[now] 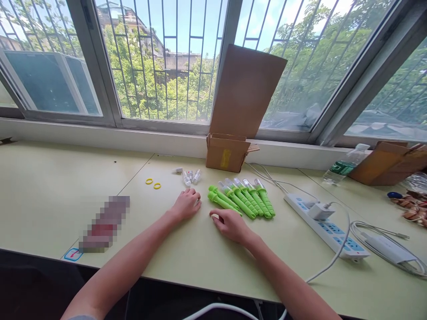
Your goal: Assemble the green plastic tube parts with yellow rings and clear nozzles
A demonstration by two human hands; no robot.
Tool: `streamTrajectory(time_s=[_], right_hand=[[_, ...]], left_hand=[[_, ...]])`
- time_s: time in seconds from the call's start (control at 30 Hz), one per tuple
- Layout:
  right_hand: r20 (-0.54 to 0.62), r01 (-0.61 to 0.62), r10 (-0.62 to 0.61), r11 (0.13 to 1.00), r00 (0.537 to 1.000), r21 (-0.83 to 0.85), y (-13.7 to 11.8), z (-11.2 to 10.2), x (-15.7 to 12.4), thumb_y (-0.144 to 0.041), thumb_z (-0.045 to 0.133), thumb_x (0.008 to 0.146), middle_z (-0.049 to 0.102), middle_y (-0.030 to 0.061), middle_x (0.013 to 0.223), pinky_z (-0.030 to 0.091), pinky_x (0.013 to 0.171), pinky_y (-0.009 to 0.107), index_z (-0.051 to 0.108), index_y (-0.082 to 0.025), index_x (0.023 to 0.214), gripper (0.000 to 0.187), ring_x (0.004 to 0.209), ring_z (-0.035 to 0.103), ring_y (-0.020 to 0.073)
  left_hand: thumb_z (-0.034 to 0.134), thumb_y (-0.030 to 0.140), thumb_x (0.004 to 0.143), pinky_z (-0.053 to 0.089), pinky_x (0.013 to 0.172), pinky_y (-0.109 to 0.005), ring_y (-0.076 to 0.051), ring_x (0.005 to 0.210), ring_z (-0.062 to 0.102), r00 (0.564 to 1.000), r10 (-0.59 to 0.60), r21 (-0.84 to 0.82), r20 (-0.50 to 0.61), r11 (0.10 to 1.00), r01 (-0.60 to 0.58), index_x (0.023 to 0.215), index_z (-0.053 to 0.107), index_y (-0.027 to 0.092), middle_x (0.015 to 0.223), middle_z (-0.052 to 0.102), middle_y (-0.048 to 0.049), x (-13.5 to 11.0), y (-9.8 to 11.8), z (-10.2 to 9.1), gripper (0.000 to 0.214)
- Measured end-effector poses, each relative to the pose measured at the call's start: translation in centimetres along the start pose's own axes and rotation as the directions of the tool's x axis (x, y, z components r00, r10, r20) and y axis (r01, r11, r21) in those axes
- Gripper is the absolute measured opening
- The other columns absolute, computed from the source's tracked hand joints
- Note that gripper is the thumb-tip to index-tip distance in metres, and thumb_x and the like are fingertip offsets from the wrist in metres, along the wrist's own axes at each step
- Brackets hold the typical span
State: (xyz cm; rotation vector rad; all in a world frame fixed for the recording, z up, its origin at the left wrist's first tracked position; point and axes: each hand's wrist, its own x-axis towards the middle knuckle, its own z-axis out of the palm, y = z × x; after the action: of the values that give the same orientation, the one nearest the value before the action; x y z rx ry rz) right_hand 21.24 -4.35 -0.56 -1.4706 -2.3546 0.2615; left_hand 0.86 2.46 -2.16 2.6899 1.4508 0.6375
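Several bright green plastic pieces with clear caps lie side by side on the pale green table. My right hand rests just in front of them, fingers curled, fingertips near the closest green piece. My left hand lies on the table to their left, fingers bent and pressed down, nothing visible in it. A few small clear caps sit beyond my left hand. Two yellow rings lie farther left.
An open cardboard box stands at the window sill, a cardboard sheet leaning behind it. A white power strip with a charger and cables lies at the right. A water bottle, another carton and some brown items sit far right.
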Motion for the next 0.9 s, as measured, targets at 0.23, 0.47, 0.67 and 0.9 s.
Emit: streamTrajectory(time_s=[0.23,0.47,0.67,0.9], right_hand=[[-0.005,-0.005,0.006,1.0,1.0,0.014,0.16,0.2,0.03,-0.026,0.046,0.087,0.063,0.0005,0.068,0.032,0.059,0.024,0.07,-0.025,0.1,0.027,0.061,0.052,0.0145],[-0.001,-0.013,0.013,1.0,1.0,0.028,0.15,0.16,0.05,-0.025,0.046,0.086,0.061,-0.0002,0.065,0.032,0.059,0.024,0.07,-0.024,0.097,0.026,0.059,0.049,0.0137],[-0.002,-0.003,0.003,0.999,1.0,0.034,0.29,0.25,0.09,-0.025,0.046,0.086,0.06,-0.0001,0.065,0.033,0.059,0.024,0.07,-0.024,0.098,0.026,0.058,0.048,0.0136],[0.0,-0.017,0.017,0.999,1.0,0.033,0.26,0.21,0.04,-0.026,0.046,0.087,0.06,0.0001,0.065,0.033,0.06,0.024,0.07,-0.025,0.099,0.027,0.058,0.049,0.0138]], left_hand=[[0.051,0.03,0.087,0.043,0.084,-0.036,-0.023,0.099,0.054,1.0,0.002,0.006,0.006,1.0,-0.002,0.096,0.062,0.019,0.102,0.058,-0.0086,-0.04,0.04,-0.1,0.018],[0.051,0.031,0.087,0.043,0.083,-0.037,-0.024,0.099,0.053,1.0,0.004,0.005,0.014,1.0,-0.004,0.096,0.062,0.019,0.102,0.058,-0.0091,-0.03,0.04,-0.15,0.019],[0.051,0.031,0.087,0.044,0.083,-0.037,-0.024,0.1,0.053,1.0,0.002,0.004,0.021,1.0,-0.002,0.096,0.061,0.019,0.102,0.057,-0.0092,-0.04,0.1,-0.21,0.019],[0.048,0.032,0.088,0.044,0.083,-0.037,-0.024,0.099,0.053,0.999,0.021,0.029,0.028,0.999,-0.022,0.098,0.061,0.019,0.103,0.057,-0.0096,0.0,-0.13,0.0,0.021]])
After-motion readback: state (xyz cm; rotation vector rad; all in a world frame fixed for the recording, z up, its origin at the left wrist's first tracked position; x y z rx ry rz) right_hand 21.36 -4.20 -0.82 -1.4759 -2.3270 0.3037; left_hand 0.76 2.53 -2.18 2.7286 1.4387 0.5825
